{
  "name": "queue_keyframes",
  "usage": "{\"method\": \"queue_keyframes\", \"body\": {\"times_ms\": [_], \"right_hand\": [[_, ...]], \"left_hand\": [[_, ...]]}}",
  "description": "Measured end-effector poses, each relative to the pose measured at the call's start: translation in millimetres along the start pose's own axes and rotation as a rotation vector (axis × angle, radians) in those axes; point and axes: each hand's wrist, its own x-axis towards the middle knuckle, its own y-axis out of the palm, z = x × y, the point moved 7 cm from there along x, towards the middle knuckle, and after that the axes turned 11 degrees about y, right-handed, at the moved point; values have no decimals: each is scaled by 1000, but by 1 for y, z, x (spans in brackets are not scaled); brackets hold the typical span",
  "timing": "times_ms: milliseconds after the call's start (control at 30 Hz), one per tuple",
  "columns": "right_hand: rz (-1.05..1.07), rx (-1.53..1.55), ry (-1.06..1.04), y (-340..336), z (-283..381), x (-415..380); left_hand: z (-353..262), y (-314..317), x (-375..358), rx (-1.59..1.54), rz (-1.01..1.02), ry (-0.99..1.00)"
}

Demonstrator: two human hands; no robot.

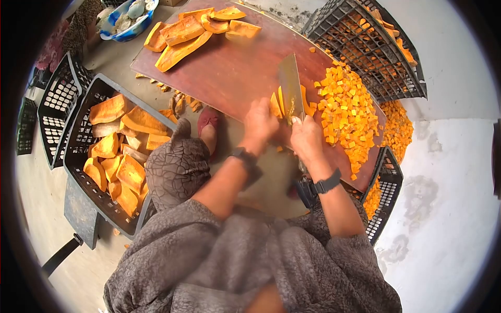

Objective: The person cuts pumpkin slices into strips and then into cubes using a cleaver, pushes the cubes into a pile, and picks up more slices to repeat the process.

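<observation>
My right hand (pixel 307 136) is closed round the handle end of a broad cleaver (pixel 290 78), its blade standing over the reddish board (pixel 219 81). Beside the blade, my left hand (pixel 261 122) has its fingers curled against cut pumpkin strips (pixel 276 103); the fingertips are partly hidden. More pumpkin lies just right of the blade. A heap of diced pumpkin (pixel 347 109) spreads over the board's right side. Several long pumpkin slabs (pixel 182 34) are piled at its far left corner.
A black crate (pixel 86 172) of pumpkin chunks stands on the left. Another crate (pixel 360 47) holds pumpkin at the upper right. Diced pumpkin (pixel 397 128) fills a crate (pixel 389 182) below the board's right edge. Peelings (pixel 180 101) lie on the floor near my foot.
</observation>
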Motion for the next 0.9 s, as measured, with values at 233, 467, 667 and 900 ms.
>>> {"method": "queue_keyframes", "body": {"times_ms": [233, 467, 667, 900], "right_hand": [[-43, -28, -62, -15, 0, -40], [-45, -35, -41, -15, -5, -56], [-22, -9, 36, -2, -15, -59], [-13, -39, 35, 0, -15, -62]], "left_hand": [[-1, 0, -3, 17, -29, 70], [-4, -1, -6, -9, -1, 43], [-3, -2, -8, -26, -64, 115], [-3, 2, -9, 19, -50, 109]]}}
